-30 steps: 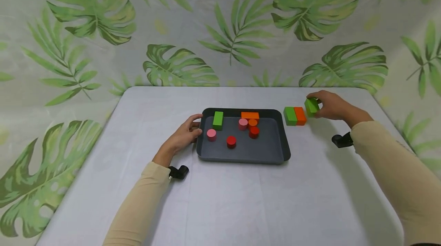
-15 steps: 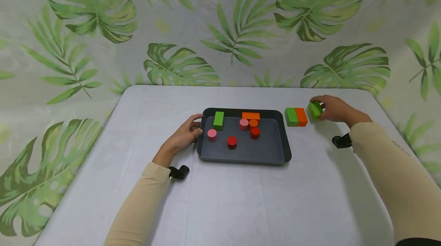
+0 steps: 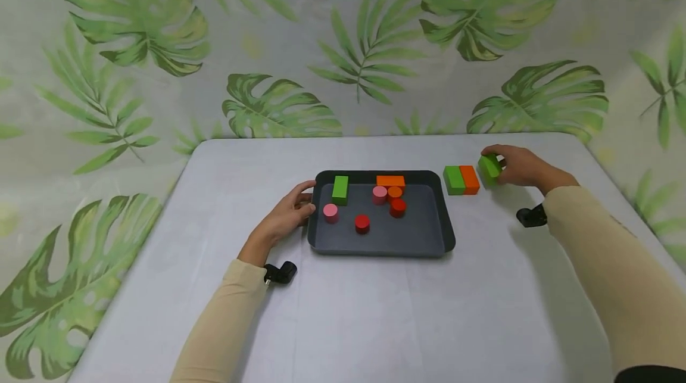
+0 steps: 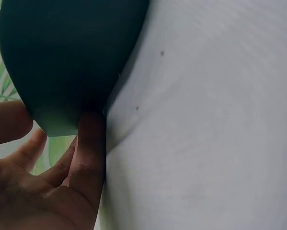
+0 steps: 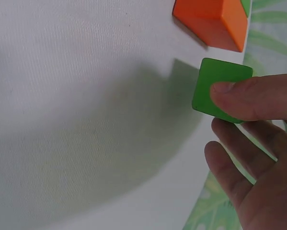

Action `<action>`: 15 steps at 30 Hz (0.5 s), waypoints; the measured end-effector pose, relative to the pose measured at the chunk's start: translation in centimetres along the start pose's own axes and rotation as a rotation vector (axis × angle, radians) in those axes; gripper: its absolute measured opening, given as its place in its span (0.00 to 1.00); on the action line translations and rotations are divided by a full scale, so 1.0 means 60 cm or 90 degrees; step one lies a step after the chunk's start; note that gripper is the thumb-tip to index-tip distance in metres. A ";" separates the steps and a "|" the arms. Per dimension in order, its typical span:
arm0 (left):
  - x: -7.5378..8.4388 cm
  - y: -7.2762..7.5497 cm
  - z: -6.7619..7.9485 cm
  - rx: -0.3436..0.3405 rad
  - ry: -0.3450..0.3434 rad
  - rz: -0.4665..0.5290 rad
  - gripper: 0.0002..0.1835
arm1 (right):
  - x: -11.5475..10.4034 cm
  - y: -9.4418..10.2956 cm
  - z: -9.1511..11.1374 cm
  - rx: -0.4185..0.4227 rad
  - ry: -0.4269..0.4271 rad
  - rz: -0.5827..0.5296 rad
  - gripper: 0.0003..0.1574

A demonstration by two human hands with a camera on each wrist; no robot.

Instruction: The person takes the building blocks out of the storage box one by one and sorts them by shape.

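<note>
My right hand [image 3: 522, 167] pinches a green block [image 5: 204, 86] between thumb and fingers, the thumb pressed on its near face. That block is a little right of a standing pair, a green block [image 3: 454, 180] touching an orange block [image 3: 469, 180]. Whether the held block touches the table, I cannot tell. At the left side of the dark grey tray [image 3: 407, 240], my left hand [image 3: 285, 215] holds the edge; the left wrist view shows its fingers around the tray's end. In the tray lie a green block [image 3: 340, 190] and an orange block [image 3: 390, 181].
Also in the tray are two pink cylinders [image 3: 330, 212], an orange cylinder [image 3: 395, 193] and two red cylinders [image 3: 362, 224]. A white cloth covers the table [image 3: 354, 317]. Behind its far edge hangs a leaf-patterned cloth [image 3: 370, 43].
My right hand has shifted slightly right and lower with the green block, then stays nearly still. The left hand keeps its place on the tray.
</note>
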State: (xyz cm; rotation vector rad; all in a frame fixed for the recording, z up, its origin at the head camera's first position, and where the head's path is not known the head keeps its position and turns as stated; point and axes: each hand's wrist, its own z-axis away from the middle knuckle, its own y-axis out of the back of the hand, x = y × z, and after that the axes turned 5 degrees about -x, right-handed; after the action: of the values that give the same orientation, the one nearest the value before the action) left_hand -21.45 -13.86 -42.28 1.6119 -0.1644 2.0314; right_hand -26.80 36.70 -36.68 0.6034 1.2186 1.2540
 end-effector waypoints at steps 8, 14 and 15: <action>0.003 -0.002 0.000 -0.004 0.011 0.007 0.33 | 0.002 -0.001 -0.004 0.000 -0.007 -0.008 0.45; 0.002 -0.004 0.002 -0.003 -0.007 0.022 0.33 | -0.004 -0.001 -0.004 -0.002 -0.011 -0.016 0.45; 0.003 -0.004 0.002 -0.006 -0.010 0.025 0.33 | -0.004 -0.001 -0.003 -0.004 -0.013 -0.015 0.45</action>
State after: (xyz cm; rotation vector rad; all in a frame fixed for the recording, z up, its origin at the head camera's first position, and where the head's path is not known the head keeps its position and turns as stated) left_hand -21.23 -13.64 -42.16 1.6321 -0.2117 2.0440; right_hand -26.93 36.41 -36.71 0.5944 1.2005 1.2285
